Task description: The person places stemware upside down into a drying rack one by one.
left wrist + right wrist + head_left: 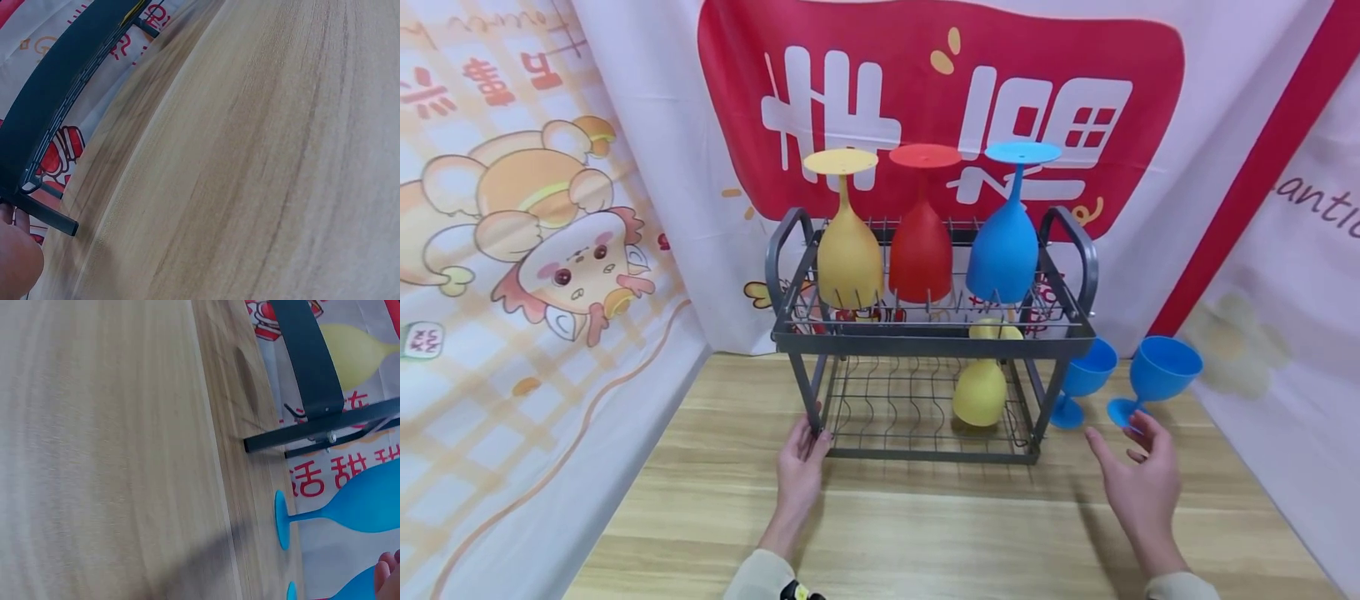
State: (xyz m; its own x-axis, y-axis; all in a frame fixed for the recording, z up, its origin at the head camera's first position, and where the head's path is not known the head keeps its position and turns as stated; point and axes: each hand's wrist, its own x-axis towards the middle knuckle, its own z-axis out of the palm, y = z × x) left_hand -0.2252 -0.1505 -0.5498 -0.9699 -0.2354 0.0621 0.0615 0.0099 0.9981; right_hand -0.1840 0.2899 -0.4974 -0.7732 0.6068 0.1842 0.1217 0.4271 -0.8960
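My left hand (799, 471) holds the lower front left leg of a dark two-tier dish rack (925, 343), thumb in front and fingers behind it. In the left wrist view, part of that hand (19, 262) shows beside the rack's foot. My right hand (1142, 479) is held with fingers loosely bent, close to the base of the outer blue goblet (1165, 367). Another blue goblet (1088, 367) stands upright between it and the rack. On the top tier, yellow (850, 258), red (921, 258) and blue (1003, 254) goblets stand upside down. A pale yellow goblet (980, 396) sits inverted on the lower tier's right side.
The rack stands on a wood-grain table (925, 533). A printed cloth (940, 108) hangs behind it. More printed cloth walls rise at the left (542, 250) and right (1285, 292). The rack's curved side handles (1078, 258) stick up above its top tier.
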